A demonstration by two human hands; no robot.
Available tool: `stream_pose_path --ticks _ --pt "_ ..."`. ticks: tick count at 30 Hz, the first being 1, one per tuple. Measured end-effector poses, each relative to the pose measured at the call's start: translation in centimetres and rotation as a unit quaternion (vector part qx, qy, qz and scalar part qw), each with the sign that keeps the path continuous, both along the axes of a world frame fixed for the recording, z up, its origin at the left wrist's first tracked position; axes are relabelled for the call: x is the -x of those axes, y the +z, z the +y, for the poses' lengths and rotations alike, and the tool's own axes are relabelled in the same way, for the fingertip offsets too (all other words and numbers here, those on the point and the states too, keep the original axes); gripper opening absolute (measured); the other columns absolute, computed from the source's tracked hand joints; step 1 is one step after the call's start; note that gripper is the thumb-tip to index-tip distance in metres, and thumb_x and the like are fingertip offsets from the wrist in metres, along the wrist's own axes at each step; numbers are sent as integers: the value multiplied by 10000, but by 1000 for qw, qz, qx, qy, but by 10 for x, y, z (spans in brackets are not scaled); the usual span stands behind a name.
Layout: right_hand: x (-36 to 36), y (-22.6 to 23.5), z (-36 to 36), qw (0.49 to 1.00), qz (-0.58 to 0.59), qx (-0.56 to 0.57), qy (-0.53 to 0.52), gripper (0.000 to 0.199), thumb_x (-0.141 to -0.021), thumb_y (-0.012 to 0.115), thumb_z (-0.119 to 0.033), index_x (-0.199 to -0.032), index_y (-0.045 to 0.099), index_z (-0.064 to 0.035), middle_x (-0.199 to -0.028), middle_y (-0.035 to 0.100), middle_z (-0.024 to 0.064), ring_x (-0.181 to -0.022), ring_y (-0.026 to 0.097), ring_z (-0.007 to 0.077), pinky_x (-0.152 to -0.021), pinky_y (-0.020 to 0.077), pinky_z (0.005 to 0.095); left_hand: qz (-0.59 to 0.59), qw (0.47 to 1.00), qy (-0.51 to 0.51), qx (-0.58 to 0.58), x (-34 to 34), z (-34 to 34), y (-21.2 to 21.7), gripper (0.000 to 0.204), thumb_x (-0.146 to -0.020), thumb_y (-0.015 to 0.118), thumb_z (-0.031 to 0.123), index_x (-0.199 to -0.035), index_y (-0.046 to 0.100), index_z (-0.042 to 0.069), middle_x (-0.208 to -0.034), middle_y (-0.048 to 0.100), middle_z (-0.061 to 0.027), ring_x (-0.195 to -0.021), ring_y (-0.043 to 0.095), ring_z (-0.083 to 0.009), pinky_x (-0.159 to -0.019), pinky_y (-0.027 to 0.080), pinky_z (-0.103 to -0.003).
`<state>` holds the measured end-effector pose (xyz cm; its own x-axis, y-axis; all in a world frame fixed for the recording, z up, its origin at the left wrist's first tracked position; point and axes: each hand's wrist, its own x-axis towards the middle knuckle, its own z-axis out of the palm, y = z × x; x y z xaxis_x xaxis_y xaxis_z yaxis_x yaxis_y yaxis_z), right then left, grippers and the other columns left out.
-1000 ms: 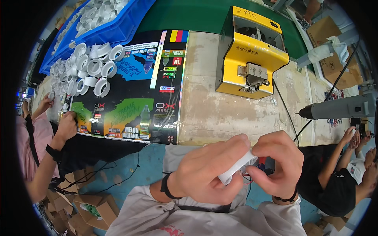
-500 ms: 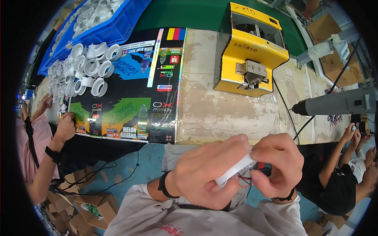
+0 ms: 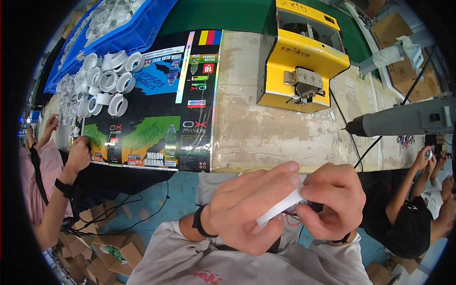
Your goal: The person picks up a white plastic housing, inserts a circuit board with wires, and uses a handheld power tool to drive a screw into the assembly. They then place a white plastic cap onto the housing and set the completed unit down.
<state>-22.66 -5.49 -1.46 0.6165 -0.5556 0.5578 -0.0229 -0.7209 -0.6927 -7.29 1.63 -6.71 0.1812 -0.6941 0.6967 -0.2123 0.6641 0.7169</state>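
Note:
In front of my body, just off the table's near edge, my left hand [image 3: 249,209] is closed round a white round plastic part [image 3: 278,209], its rim tilted up toward the right. My right hand [image 3: 335,199] meets it from the right, thumb and forefinger pinching at the part's edge. Thin red wires [image 3: 293,219] show below the part between both hands. What the right fingertips press on inside the part is hidden.
Several white plastic rings [image 3: 109,81] lie heaped on a printed sheet [image 3: 197,137] at the left, beside a blue bin [image 3: 154,28] of more rings. A yellow machine [image 3: 304,52] stands at the back; a grey electric screwdriver [image 3: 403,121] juts in from the right. Co-workers' hands [image 3: 78,154] are at both sides.
My hands stay nearly in place. The white part has turned slightly, and less of the red wires shows. The whole view has shifted a little.

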Motion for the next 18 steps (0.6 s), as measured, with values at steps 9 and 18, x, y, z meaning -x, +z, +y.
stream_pose_path --ticks 9,18 --pt "1 9 6 999 48 -10 -7 413 -591 756 11 -996 677 -19 -866 575 100 -680 576 191 -528 468 281 99 993 -8 62 13 -4 -17 359 -661 535 -100 -1012 605 -80 -1133 594 -284 -854 660 -338 -729 540 -356" --pt "0 11 9 997 55 -54 -23 388 -633 717 37 -1015 650 24 -891 579 129 -611 567 157 -517 466 252 68 995 -63 22 2 -9 -14 377 -696 766 29 -649 397 -33 -1138 539 -349 -925 646 -424 -755 561 -396"
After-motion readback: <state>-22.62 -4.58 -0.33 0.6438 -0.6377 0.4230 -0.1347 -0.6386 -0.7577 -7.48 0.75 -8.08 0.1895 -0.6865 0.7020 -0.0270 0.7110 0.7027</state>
